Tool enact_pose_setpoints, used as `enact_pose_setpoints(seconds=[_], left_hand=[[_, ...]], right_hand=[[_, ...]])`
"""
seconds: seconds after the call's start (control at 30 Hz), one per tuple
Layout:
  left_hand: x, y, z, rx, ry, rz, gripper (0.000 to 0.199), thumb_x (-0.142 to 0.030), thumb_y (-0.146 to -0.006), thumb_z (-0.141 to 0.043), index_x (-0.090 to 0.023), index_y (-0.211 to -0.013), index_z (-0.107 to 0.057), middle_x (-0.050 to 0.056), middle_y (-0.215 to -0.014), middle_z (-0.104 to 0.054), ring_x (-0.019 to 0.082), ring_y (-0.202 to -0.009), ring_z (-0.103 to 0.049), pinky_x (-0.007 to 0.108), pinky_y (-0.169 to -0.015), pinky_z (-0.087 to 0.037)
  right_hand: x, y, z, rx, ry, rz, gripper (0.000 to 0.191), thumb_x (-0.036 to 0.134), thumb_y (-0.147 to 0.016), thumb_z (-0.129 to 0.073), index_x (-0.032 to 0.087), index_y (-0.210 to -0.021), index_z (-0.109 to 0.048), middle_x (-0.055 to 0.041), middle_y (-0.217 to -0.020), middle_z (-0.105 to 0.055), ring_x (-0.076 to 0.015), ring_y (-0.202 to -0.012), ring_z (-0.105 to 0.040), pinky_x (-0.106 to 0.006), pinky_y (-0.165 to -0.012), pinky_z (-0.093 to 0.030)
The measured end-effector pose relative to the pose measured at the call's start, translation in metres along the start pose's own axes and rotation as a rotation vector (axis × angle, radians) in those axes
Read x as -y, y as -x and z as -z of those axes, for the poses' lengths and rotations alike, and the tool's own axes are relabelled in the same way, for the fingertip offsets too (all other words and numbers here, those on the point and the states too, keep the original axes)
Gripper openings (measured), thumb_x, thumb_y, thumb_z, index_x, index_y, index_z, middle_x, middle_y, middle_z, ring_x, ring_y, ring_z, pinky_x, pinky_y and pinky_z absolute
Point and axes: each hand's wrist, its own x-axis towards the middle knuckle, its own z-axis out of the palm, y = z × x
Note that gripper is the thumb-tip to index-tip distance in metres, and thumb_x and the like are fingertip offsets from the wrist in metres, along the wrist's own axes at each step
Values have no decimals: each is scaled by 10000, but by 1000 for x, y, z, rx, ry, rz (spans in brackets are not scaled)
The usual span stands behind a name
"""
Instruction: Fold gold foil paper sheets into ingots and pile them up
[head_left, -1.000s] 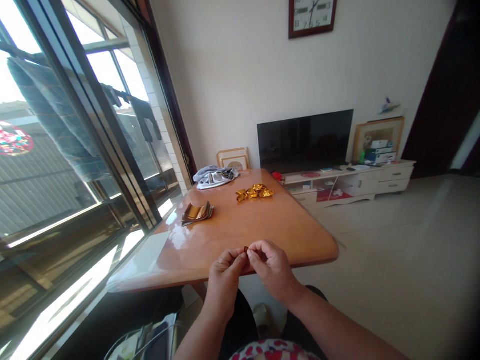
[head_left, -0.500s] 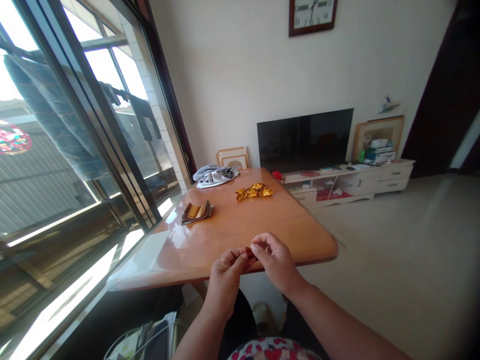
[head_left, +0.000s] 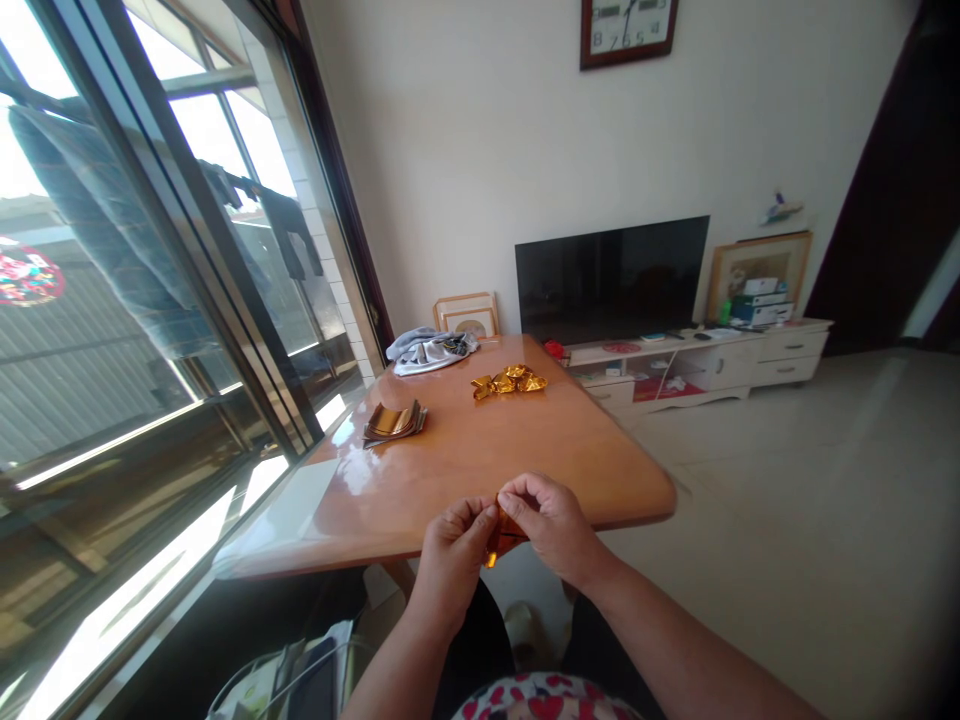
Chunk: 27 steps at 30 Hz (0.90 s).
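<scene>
Where left hand (head_left: 452, 565) and right hand (head_left: 551, 525) pinch — gold foil (head_left: 504, 530), half hidden.

My bare left hand (head_left: 452, 565) and bare right hand (head_left: 551, 525) meet at the lower centre of the frame, fingers curled and thumbs pinching inward, side by side. My left forearm (head_left: 386, 660) rises from the bottom edge; my right forearm (head_left: 675, 630) slants in from the lower right corner.
</scene>
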Motion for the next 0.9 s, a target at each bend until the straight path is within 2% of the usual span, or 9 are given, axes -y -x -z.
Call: enact_pose_setpoints(seconds=[0.13,0.27,0.43,0.5,0.57,0.7,0.77,0.9], left_hand=[[2,-1,3,-14,-58,18,345,-473,-812,-713,-139,-766,-642,-22,-572,-526,82,-505,-410,199,-469,-304],[4,-2,6,-1,-105,21,356,-486,-811,-705,-146,-737,-628,-26,-559,-518,80,-489,-409,199,-463,-287],[9,-6,9,24,-150,13,351,-490,-817,-697,-147,-751,-663,-22,-549,-536,89,-484,-437,209,-477,-316],[11,-7,12,-21,-118,-12,345,-487,-805,-713,-145,-845,-694,4,-637,-605,107,-546,-499,218,-525,-374],[10,-9,16,-121,-83,-45,375,-486,-807,-713,-149,-970,-703,27,-749,-656,115,-600,-525,228,-572,-410],[4,-6,27,-310,-53,-103,402,-495,-862,-646,-157,-1079,-677,63,-948,-699,97,-608,-484,232,-579,-401],[1,-3,30,-320,-8,-115,390,-490,-890,-609,-157,-1085,-668,76,-1003,-701,97,-620,-477,235,-582,-396],[0,3,30,-251,98,-103,336,-441,-908,-594,-157,-1076,-656,74,-982,-697,109,-667,-504,235,-604,-402]], right_hand=[[-1,-1,7,79,-94,-93,256,410,-925,-577,182,-929,-692,-19,-830,-679,-167,-778,-619,-274,-708,-511],[-3,-3,12,156,-79,-122,310,436,-895,-614,185,-1052,-707,-43,-926,-712,-197,-860,-642,-297,-760,-516],[-5,-2,11,189,43,-85,233,413,-869,-645,201,-823,-728,-19,-784,-693,-192,-757,-615,-302,-700,-488],[-4,-2,11,137,19,-101,246,426,-876,-642,202,-816,-724,-11,-762,-682,-182,-736,-594,-294,-690,-472],[-4,-2,11,45,-62,-140,256,442,-875,-655,199,-835,-724,-1,-755,-664,-164,-725,-564,-277,-685,-451],[-11,-5,12,-125,-344,-264,260,446,-830,-730,187,-819,-718,25,-695,-581,-113,-645,-463,-230,-599,-386],[-16,-7,11,-186,-490,-327,251,415,-780,-792,178,-820,-720,21,-712,-576,-100,-635,-447,-212,-562,-369],[-22,-10,10,-250,-708,-434,246,326,-700,-869,170,-807,-713,16,-722,-569,-88,-618,-453,-185,-496,-359]])
